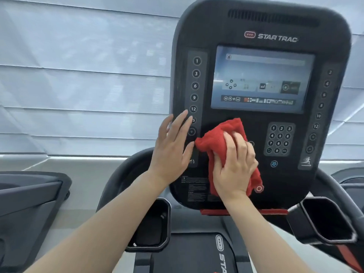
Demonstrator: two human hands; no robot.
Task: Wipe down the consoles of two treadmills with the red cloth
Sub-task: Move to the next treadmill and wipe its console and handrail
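A black treadmill console point(260, 26) fills the upper right, with a lit screen point(262, 79) and a number keypad point(279, 139). My right hand point(235, 164) presses a bunched red cloth point(214, 138) against the console's lower middle, just below the screen and left of the keypad. Fingers spread, my left hand point(171, 146) lies flat against the console's left edge beside the column of numbered buttons point(195, 85) and holds nothing. The cloth hides part of the panel under it.
Cup holders sit at the lower left point(153, 223) and lower right point(327, 221) of the console. The black belt deck point(201, 253) lies below. Part of another treadmill point(29, 203) shows at the far left. White blinds point(78, 75) cover the window behind.
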